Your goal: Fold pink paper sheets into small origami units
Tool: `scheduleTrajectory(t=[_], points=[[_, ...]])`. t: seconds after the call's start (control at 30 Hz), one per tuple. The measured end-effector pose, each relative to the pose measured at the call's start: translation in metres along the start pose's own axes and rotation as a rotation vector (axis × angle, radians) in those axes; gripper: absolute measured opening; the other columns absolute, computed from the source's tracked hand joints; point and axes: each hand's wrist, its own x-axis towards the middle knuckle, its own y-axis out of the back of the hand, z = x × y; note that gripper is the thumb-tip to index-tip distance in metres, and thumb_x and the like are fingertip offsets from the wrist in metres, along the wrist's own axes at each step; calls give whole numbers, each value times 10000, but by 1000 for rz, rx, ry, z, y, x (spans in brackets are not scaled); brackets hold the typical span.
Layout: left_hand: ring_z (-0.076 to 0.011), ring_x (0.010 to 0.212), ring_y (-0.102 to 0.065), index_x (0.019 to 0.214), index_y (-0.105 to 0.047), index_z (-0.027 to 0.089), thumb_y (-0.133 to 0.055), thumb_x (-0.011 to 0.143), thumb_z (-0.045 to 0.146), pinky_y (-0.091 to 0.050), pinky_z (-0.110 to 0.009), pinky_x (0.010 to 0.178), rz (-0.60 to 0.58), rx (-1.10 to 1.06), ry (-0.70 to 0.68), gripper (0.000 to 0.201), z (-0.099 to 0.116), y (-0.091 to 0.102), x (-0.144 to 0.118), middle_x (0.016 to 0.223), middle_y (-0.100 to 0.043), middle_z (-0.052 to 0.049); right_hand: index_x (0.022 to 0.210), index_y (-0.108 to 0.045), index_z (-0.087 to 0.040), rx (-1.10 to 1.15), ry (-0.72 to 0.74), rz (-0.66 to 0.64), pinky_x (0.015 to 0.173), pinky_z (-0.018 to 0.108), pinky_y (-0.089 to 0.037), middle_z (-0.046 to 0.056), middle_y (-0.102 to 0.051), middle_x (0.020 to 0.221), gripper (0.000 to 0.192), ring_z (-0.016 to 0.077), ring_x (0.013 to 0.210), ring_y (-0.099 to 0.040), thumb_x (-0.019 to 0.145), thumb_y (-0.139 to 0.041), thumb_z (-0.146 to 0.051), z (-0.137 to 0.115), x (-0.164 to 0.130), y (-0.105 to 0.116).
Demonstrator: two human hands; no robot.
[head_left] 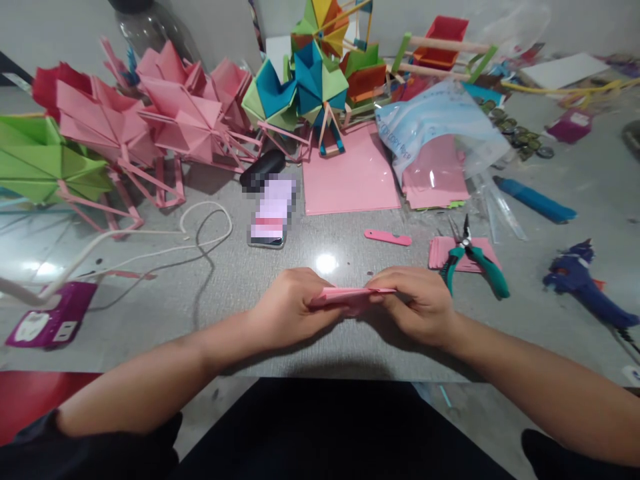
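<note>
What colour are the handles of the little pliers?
Teal green handles on the small metal pliers, seen in the head view.

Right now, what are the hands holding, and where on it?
Both hold one folded pink paper just above the table: the left hand pinches its left end, the right hand its right end.

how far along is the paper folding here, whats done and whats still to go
Done: several folded pink wheels on stick frames, a green one and a multicoloured one stand at the back. In hand: the left hand and right hand pinch a folded pink paper piece between them. Left: flat pink sheets and a bagged stack lie unfolded.
</note>
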Motion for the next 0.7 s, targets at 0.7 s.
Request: scheduleTrajectory(t=[0.7], points=[[-94,556,-456,682,-706,171,-727,921,356,-344,-233,530,-113,-284,520,303,10,1,0,596,-533,46,983,-804,-242,46,-205,122,695,292,-618,23,-835,834,157,182,747,-789,1062,-668,-231,-6,-1,5]])
